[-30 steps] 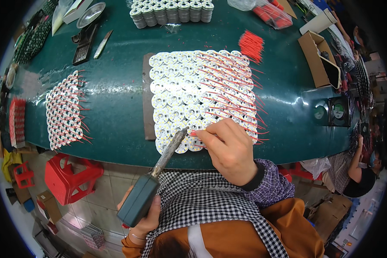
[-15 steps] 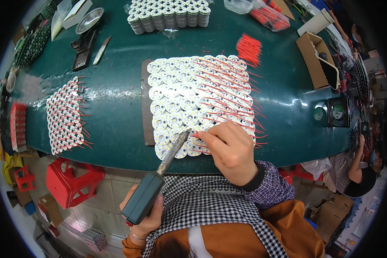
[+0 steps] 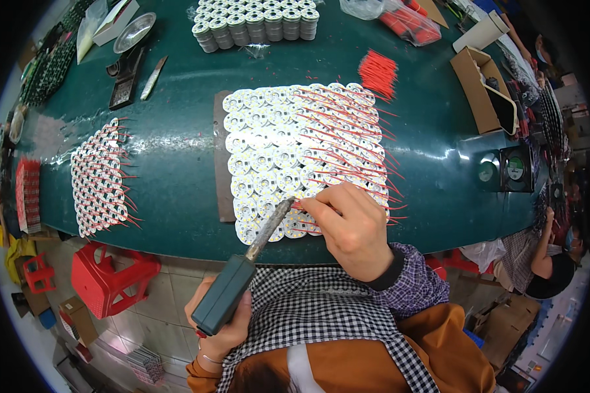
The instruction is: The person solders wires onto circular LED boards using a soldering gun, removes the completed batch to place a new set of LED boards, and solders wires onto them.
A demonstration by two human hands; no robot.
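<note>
**Gripping a soldering iron at 7 o'clock, pinching a red wire at 6**

Reading the clock from the middle of the block of round white boards, set on the green table with a dark slab under its 9 o'clock edge. Holding the iron's dark handle at 7 o'clock in the left hand, with fingers closed around it. Pointing its metal shaft toward 1 o'clock, with the tip just beside the pinched wire, low on the block; unable to tell whether touching a board. Pinching the red wire from 5 o'clock with the right hand, thumb and forefinger pressed together. Showing more red wires across the block's 3 o'clock half, many with ends past the edge.

Facing a red wire bundle at 1 o'clock, just beside the block's corner, and stacked grey-and-white parts between 11 and 12. Having at 10 o'clock a knife, near a black tray; at 9, well apart, a smaller group of wired boards; at 2, an open cardboard box. Wearing a checked apron at 6 o'clock.
</note>
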